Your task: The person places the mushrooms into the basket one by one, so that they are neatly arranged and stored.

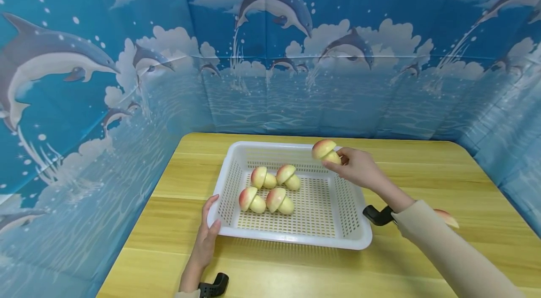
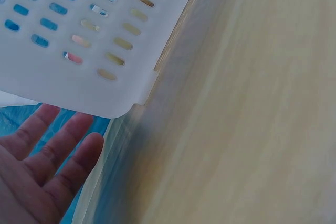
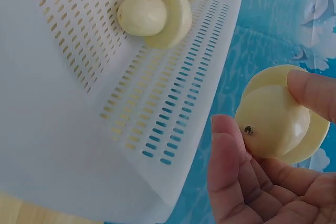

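Note:
My right hand (image 1: 359, 166) pinches a toy mushroom (image 1: 324, 149) with a red-and-yellow cap, holding it above the far right of a white plastic basket (image 1: 291, 241). In the right wrist view, the pale stem of this mushroom (image 3: 273, 121) faces the camera between thumb and fingers. Similar mushrooms (image 1: 263, 178) lie in two rows on the basket's left half. At the near left corner, my left hand (image 1: 204, 237) touches the rim. The left wrist view shows its fingers (image 2: 68, 156) extended beside the basket wall (image 2: 58, 72).
Beyond the right sleeve (image 1: 448, 246) a red-and-yellow thing (image 1: 447, 217) lies partly hidden on the wooden table (image 1: 177, 204). A blue dolphin-print curtain (image 1: 270, 101) hangs around the table's far and side edges.

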Demonstrator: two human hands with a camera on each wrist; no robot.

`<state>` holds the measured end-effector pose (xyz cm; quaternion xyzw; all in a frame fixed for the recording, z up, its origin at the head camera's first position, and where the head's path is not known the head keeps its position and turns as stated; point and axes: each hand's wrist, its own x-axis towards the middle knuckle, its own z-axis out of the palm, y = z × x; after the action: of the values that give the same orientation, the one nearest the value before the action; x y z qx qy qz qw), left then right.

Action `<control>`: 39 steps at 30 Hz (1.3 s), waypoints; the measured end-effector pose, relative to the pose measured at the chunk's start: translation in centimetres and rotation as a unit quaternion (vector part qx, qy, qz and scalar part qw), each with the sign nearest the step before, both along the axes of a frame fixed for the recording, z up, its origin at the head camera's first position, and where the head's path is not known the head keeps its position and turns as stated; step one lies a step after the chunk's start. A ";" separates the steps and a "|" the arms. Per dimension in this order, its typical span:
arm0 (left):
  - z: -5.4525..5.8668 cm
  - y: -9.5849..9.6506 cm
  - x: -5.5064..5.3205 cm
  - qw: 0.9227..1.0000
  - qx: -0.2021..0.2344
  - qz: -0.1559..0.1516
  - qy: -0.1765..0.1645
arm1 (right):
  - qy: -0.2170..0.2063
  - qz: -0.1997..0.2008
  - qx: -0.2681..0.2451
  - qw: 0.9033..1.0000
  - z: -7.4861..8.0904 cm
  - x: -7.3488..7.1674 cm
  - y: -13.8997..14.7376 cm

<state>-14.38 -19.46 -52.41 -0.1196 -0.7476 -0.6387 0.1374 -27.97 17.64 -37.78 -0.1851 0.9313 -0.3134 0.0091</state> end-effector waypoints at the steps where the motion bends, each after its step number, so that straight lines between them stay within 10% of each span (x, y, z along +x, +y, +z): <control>1: 0.0 0.0 0.0 1.000 0.000 -0.001 0.002 | -0.002 0.004 0.001 1.000 0.0 -0.1 -0.1; 39: -0.1 0.0 0.0 1.000 0.000 0.002 -0.003 | -0.097 0.023 0.016 0.995 -2.6 -2.5 -3.5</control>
<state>-14.43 -19.45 -52.50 -0.1161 -0.7484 -0.6385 0.1366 -30.47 14.10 -40.41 -0.1749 0.9266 -0.3144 0.1096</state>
